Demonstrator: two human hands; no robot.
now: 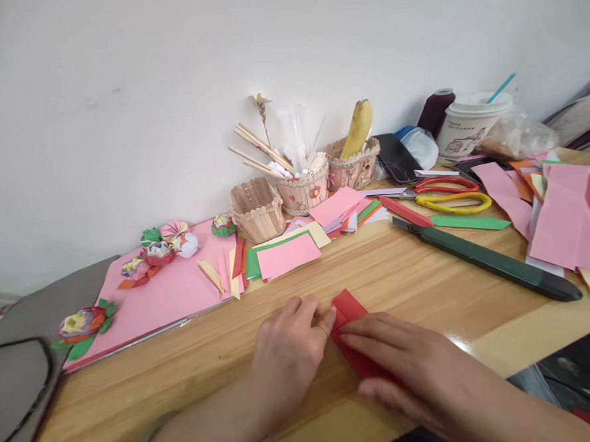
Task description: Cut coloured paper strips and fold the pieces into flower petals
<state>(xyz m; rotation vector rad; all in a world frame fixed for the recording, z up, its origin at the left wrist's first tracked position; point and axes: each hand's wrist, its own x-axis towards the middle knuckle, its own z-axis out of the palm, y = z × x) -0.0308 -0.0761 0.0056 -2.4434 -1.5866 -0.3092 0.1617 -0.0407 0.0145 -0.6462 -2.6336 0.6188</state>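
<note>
A red paper strip [349, 304] lies on the wooden table in front of me, with a fold along it. My left hand [290, 348] has its fingers curled in, and their tips pinch the strip's left edge. Across the strip's right side lies my right hand [408, 361], fingers stretched out flat and pressing on the paper. Its palm and fingers hide the lower part of the strip. Beyond the hands are stacked paper pieces, with a pink rectangle [289, 255] on top.
Folded paper flowers [159, 251] sit on a pink sheet [180, 305] at left. Small wooden baskets [258, 213] line the wall. Yellow and red-handled scissors [454, 203], a dark green long-handled tool [497, 262], pink paper strips [562, 214] and a lidded cup [469, 127] are on the right.
</note>
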